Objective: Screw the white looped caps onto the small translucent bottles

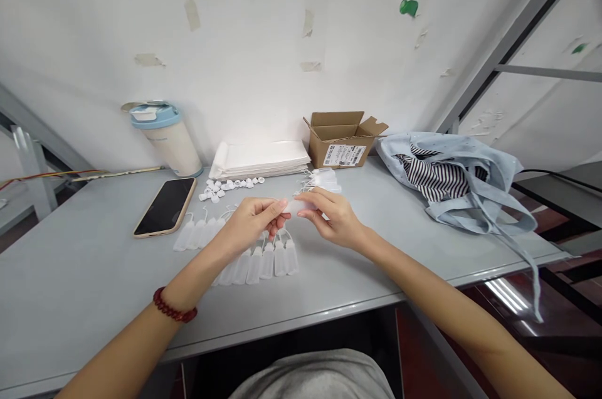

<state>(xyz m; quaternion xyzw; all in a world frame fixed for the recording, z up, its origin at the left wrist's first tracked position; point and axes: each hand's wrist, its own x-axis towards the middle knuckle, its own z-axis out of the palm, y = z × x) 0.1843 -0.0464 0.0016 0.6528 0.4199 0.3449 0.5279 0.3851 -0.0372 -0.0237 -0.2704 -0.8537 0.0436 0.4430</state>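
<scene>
Both hands meet above the middle of the table around a small translucent white squeeze bottle (296, 205). My left hand (258, 217) pinches its left end between thumb and fingers. At the other end, the curled fingers and thumb of my right hand (333, 218) close on it; part of the bottle is hidden. Below lies a row of similar bottles (267, 261) with thin bent tubes, partly behind my left hand and forearm. More bottles (192, 234) lie further left, and another group (328, 178) is behind my right hand. Small white caps (228, 187) are scattered beyond my left hand.
A phone (165, 207) and a blue-lidded tumbler (169, 142) stand or lie at the left. Along the wall are a stack of white packets (263, 159) and an open cardboard box (345, 142). At right a light blue cloth bag (461, 179) hangs its strap over the table edge.
</scene>
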